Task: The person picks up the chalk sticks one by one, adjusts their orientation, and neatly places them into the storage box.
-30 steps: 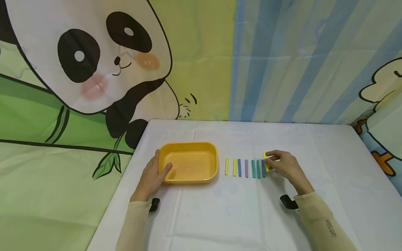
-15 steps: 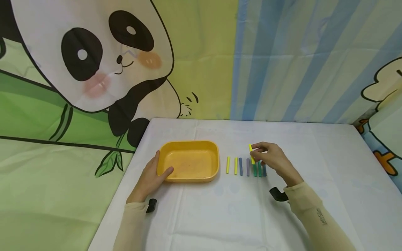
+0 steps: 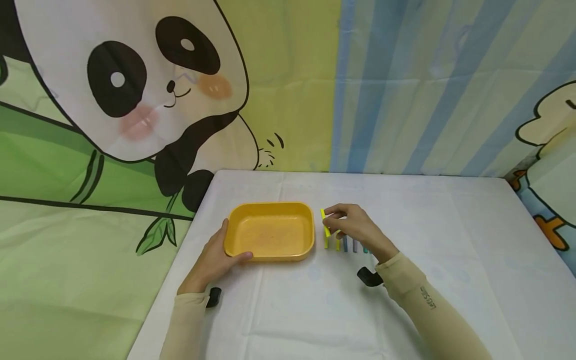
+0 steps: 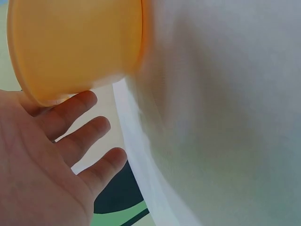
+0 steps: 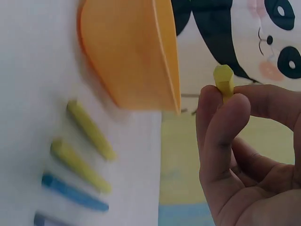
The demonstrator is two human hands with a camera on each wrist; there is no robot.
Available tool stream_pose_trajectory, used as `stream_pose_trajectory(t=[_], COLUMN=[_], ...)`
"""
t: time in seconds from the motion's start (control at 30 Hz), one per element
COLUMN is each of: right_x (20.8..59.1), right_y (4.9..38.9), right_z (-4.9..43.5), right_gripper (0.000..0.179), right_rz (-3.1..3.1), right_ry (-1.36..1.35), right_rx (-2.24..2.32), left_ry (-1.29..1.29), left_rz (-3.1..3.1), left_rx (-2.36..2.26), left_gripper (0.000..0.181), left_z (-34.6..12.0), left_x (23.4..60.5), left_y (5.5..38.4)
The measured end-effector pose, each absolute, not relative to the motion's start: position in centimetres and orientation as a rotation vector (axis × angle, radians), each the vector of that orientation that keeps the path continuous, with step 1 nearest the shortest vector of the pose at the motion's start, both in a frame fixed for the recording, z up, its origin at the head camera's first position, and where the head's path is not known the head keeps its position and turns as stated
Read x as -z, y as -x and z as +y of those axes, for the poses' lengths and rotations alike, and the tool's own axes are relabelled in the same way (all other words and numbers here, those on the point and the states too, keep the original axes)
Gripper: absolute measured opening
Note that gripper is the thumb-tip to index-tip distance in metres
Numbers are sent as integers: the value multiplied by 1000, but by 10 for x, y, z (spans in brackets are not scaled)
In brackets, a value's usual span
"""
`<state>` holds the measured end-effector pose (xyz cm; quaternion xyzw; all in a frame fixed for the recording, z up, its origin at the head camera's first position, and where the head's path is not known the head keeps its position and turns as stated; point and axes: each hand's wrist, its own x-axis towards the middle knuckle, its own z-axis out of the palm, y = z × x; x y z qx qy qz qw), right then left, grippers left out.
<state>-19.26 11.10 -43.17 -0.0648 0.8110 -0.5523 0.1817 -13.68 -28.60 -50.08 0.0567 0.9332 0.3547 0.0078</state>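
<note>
A shallow orange-yellow plastic tray (image 3: 270, 237) stands on the white table. My left hand (image 3: 213, 260) holds its left end, with the thumb on the near rim and the fingers along the outer side; several fingers stretch out straight in the left wrist view. My right hand (image 3: 357, 227) pinches a six-sided yellow crayon (image 5: 224, 77) between thumb and fingertips, raised just right of the tray. Below that hand lies a row of crayons: two yellow ones, the nearer to the tray a yellow crayon (image 5: 91, 129), then a blue crayon (image 5: 75, 192). The hand partly covers the rest.
The white table (image 3: 288, 310) ends at a back edge against a printed cloth (image 3: 288, 100) with a panda. A black wrist-mounted piece (image 3: 370, 276) hangs below the right sleeve, and a similar black piece (image 3: 213, 297) sits at the left wrist.
My right hand has lifted the yellow crayon from the right end of the row and carried it left over the others, close to the tray. The left thumb has shifted slightly onto the near rim.
</note>
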Motion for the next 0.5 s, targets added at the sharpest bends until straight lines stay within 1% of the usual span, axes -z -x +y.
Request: stream_pose_trajectory(t=[0.17, 0.27, 0.5], right_x=[429, 428, 422], right_y=[195, 196, 200], right_z=[75, 54, 17], right_gripper=[38, 37, 38], right_rz=[2164, 2076, 1970], right_ry=[250, 241, 214], right_rx=[1647, 1701, 1733], left_ry=[-176, -173, -186], left_rz=[2915, 2900, 2882], left_rx=[-1139, -1160, -1210], left_gripper=[136, 136, 131], left_z=[-288, -289, -286], left_x=[500, 501, 502], left_y=[135, 135, 138])
